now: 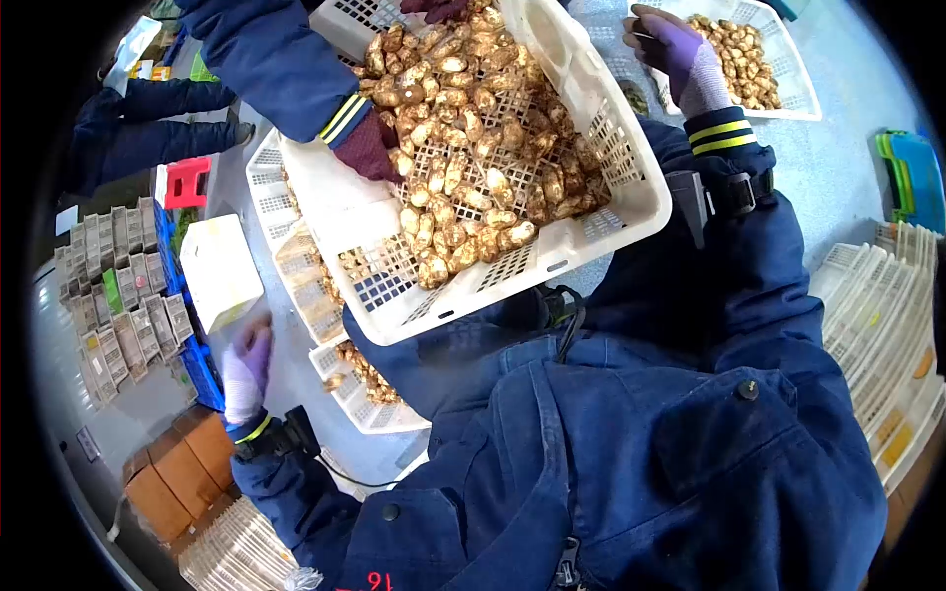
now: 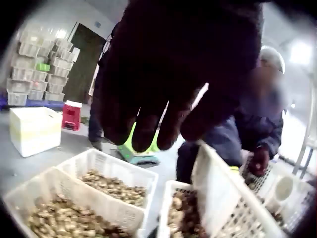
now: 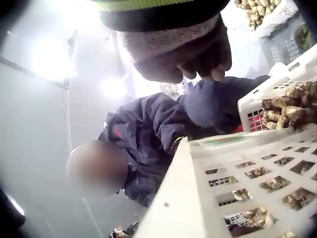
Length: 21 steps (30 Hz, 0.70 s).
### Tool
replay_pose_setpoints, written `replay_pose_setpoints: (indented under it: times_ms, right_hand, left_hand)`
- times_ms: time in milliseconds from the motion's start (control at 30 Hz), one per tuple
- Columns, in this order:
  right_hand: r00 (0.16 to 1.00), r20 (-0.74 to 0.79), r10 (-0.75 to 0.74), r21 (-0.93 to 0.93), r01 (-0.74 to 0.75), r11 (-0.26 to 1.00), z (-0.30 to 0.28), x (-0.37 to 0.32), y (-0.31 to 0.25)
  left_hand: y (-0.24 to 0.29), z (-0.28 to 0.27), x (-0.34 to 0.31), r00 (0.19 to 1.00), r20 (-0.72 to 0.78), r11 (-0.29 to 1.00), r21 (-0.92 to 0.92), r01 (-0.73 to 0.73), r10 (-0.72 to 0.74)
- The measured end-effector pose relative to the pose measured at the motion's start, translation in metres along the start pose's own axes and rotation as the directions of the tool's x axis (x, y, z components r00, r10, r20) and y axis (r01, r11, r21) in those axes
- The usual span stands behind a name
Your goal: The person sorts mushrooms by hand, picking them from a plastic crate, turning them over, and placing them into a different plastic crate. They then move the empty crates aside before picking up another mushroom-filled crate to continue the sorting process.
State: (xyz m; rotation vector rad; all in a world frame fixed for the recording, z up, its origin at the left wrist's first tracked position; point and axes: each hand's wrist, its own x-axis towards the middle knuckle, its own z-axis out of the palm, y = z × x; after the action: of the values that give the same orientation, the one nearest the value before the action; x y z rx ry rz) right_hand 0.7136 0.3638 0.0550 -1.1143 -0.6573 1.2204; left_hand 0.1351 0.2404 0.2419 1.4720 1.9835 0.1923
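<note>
A white perforated basket (image 1: 641, 219), tilted, holds many lumpy brown-and-white pieces (image 1: 453, 236). My left hand (image 1: 248, 369), in a purple glove, hangs left of it, beside a white box; in the left wrist view the fingers of that hand (image 2: 173, 74) spread loosely downward, holding nothing visible. My right hand (image 1: 675, 59) is beyond the basket's right side, near a second basket (image 1: 810, 103) of similar pieces. In the right wrist view this hand (image 3: 190, 57) has loosely bent fingers, away from the basket wall (image 3: 173, 198). Another person's maroon-gloved hand (image 1: 370, 150) reaches into the tilted basket.
More filled baskets (image 1: 330, 379) stand below the tilted one, between it and my left hand. A white box (image 1: 219, 271) and red crate (image 1: 185, 183) are at the left. Cartons (image 1: 177, 473) lie lower left; stacked white baskets (image 1: 877, 325) stand right. A person (image 3: 143, 129) leans close.
</note>
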Motion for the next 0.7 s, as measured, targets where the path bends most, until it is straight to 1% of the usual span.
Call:
replay_pose_setpoints:
  times_ms: [67, 133, 167, 200, 233, 267, 333, 367, 400, 433, 467, 533, 600, 667, 700]
  right_hand:
    - [0.999, -0.045, 0.006, -0.023, -0.007, 1.000, -0.001, 0.004, 0.001]
    - [0.999, -0.035, 0.007, -0.022, -0.008, 1.000, -0.004, 0.010, 0.006]
    - [1.000, -0.027, 0.004, -0.018, -0.004, 1.000, -0.003, 0.009, 0.004]
    - [1.000, -0.023, 0.002, -0.014, -0.003, 1.000, -0.003, 0.006, 0.003]
    - [1.000, 0.005, -0.017, 0.020, 0.017, 1.000, 0.003, -0.004, -0.005]
    - [1.000, 0.014, -0.013, 0.011, 0.013, 1.000, 0.006, -0.009, -0.011]
    - [1.000, 0.011, -0.017, 0.005, 0.017, 1.000, 0.007, -0.009, -0.011]
    - [0.999, 0.024, -0.025, 0.044, 0.024, 0.999, 0.006, -0.009, -0.010]
    - [0.998, 0.047, -0.036, 0.042, 0.034, 0.999, 0.001, -0.004, -0.007]
    - [0.999, 0.030, -0.042, 0.028, 0.041, 0.999, 0.003, -0.006, -0.011]
    - [0.999, 0.015, -0.047, 0.016, 0.047, 0.999, 0.004, -0.008, -0.015]
    - [0.998, 0.015, -0.054, 0.036, 0.054, 0.998, -0.001, -0.008, -0.012]
    - [0.982, 0.087, -0.168, 0.113, 0.158, 0.981, -0.006, -0.005, -0.009]
    - [0.994, 0.020, -0.112, 0.086, 0.109, 0.990, -0.004, -0.008, -0.013]
    - [0.999, 0.009, -0.041, 0.070, 0.040, 0.997, -0.009, -0.001, -0.008]
  left_hand:
    - [0.045, 0.013, 0.013, 0.997, -0.070, 0.994, -0.099, -0.035, 0.028]
    - [0.100, 0.056, 0.025, 0.972, 0.083, 0.964, -0.172, -0.203, 0.220]
    - [0.120, 0.077, 0.037, 0.910, 0.196, 0.930, -0.034, -0.365, 0.364]
    - [0.139, 0.098, 0.051, 0.816, 0.329, 0.846, 0.083, -0.527, 0.476]
    - [0.157, 0.124, 0.063, 0.758, 0.400, 0.772, 0.166, -0.613, 0.516]
    - [0.169, 0.148, 0.077, 0.693, 0.474, 0.680, 0.236, -0.694, 0.543]
    - [0.160, 0.195, 0.116, 0.521, 0.614, 0.496, 0.232, -0.837, 0.593]
    - [0.162, 0.211, 0.122, 0.524, 0.666, 0.432, 0.320, -0.843, 0.530]
    - [0.162, 0.225, 0.126, 0.532, 0.709, 0.355, 0.401, -0.844, 0.463]
    - [0.160, 0.232, 0.126, 0.593, 0.716, 0.408, 0.449, -0.795, 0.369]
    - [0.159, 0.242, 0.127, 0.619, 0.723, 0.312, 0.539, -0.783, 0.305]
    - [0.154, 0.250, 0.120, 0.663, 0.664, 0.316, 0.582, -0.749, 0.347]
    - [0.157, 0.252, 0.118, 0.684, 0.654, 0.321, 0.604, -0.729, 0.322]
    - [0.142, 0.247, 0.125, 0.597, 0.595, 0.362, 0.477, -0.801, 0.538]
    - [0.141, 0.246, 0.134, 0.674, 0.634, 0.508, 0.467, -0.724, 0.378]
